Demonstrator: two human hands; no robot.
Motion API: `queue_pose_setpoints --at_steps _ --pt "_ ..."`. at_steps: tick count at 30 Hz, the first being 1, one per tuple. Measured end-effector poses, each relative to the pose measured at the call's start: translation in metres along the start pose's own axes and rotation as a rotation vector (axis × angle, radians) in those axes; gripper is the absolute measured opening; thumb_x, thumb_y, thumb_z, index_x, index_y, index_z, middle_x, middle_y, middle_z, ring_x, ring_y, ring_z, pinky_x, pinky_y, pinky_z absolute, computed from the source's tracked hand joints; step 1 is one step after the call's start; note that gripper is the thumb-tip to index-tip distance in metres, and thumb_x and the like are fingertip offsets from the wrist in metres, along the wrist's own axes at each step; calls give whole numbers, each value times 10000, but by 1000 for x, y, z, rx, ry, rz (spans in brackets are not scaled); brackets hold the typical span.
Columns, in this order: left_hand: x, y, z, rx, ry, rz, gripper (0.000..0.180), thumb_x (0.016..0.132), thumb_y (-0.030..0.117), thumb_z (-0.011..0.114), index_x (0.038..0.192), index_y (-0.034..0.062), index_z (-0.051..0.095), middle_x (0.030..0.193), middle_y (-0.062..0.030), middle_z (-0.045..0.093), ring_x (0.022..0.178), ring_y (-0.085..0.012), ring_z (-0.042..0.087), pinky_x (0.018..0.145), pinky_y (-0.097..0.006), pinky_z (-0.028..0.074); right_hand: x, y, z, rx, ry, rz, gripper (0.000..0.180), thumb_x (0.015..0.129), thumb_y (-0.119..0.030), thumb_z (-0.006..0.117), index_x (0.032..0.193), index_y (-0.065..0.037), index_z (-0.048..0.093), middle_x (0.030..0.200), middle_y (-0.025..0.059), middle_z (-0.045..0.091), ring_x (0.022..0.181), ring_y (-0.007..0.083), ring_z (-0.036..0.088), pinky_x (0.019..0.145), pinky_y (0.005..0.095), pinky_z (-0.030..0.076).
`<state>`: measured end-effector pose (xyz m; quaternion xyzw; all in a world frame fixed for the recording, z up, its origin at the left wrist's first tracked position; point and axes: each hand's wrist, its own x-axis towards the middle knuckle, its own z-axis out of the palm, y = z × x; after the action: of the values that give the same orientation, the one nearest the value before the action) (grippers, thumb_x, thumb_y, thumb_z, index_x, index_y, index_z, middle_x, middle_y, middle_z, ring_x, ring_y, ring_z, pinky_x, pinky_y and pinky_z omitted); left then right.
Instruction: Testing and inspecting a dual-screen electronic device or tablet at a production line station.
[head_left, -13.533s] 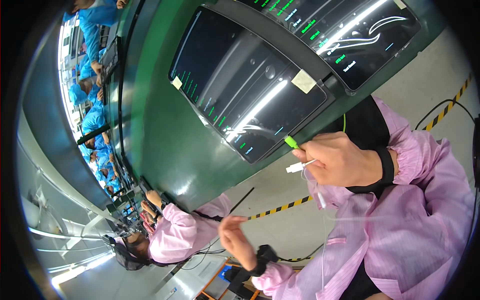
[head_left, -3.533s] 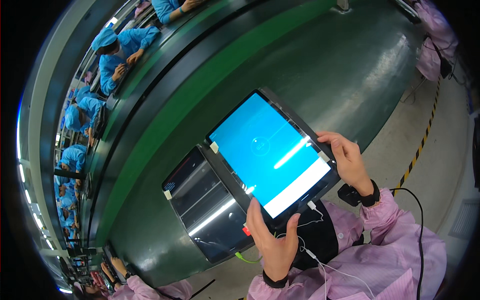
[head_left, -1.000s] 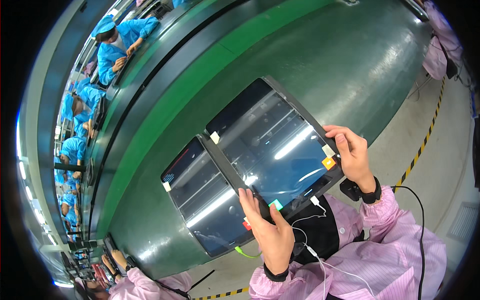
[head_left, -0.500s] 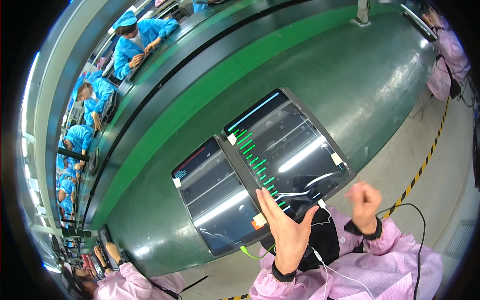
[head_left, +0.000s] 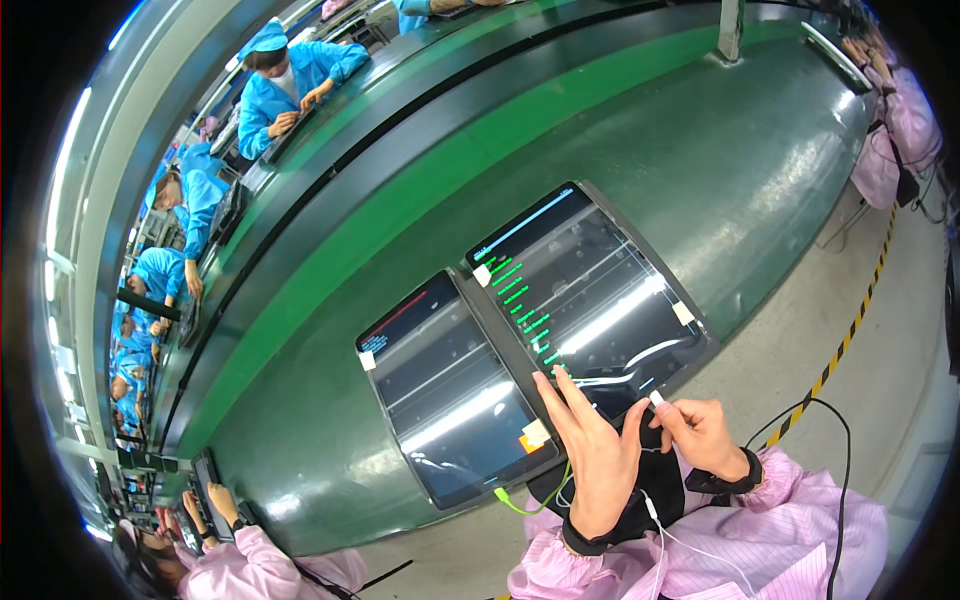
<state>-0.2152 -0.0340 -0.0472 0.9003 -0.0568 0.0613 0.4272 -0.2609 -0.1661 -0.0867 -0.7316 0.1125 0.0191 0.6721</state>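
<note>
Two large dark tablets lie side by side on the green bench. On the right tablet (head_left: 600, 262) the lit screen shows a column of green text lines. The left tablet (head_left: 432, 385) has small red and blue text in its far left corner. My left hand (head_left: 600, 455) is open, its fingertips over the near left part of the right tablet. At that tablet's near edge my right hand (head_left: 703, 437) is closed, thumb and fingers pinching a white cable plug (head_left: 656, 398). Whether the plug is seated cannot be seen. A green cable plug (head_left: 503, 495) sits at the left tablet's near edge.
The green bench (head_left: 300, 410) curves around, with a dark conveyor strip (head_left: 420, 125) along its far side. Several people in blue work beyond it. A person in pink (head_left: 265, 560) sits at the left, another (head_left: 912, 115) at the far right. A black cable (head_left: 848, 470) hangs at my right.
My right hand has moved left and down from the air onto the white plug. My left hand has shifted slightly right with its fingers spread more. The whole view has shifted slightly.
</note>
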Motion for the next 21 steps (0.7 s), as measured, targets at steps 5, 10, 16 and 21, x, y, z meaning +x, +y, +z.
queue_pose_setpoints --at_steps 5,10,16,21 --pt "-1 -3 -1 8 -27 42 928 753 195 735 1373 -111 116 1394 -372 91 1305 -495 173 1069 -461 218 -11 -2 0 -70 -16 -123 245 869 -108 583 666 12 648 454 44 547 392 75 518 364 230 362" --pt "-2 -8 -12 -44 -6 64 927 742 204 746 1366 -118 140 1389 -360 155 1301 -470 216 1068 -452 227 -29 19 -1 -204 -69 -338 183 798 -39 623 620 -6 648 522 71 597 459 149 568 440 260 426" --pt "-30 -33 -86 -108 363 -92 800 735 31 706 1370 -54 228 1395 -212 307 1314 -297 293 1095 -393 215 -17 -16 37 -296 -41 -580 114 784 -59 638 674 -36 656 650 88 585 585 187 553 505 283 428" --pt "-49 -91 -135 -183 512 -201 691 803 -15 606 1381 -16 227 1381 -225 326 1296 -284 325 1095 -391 214 -16 -19 91 -244 -333 -625 196 833 -124 614 756 19 503 613 120 525 540 283 534 485 370 428"
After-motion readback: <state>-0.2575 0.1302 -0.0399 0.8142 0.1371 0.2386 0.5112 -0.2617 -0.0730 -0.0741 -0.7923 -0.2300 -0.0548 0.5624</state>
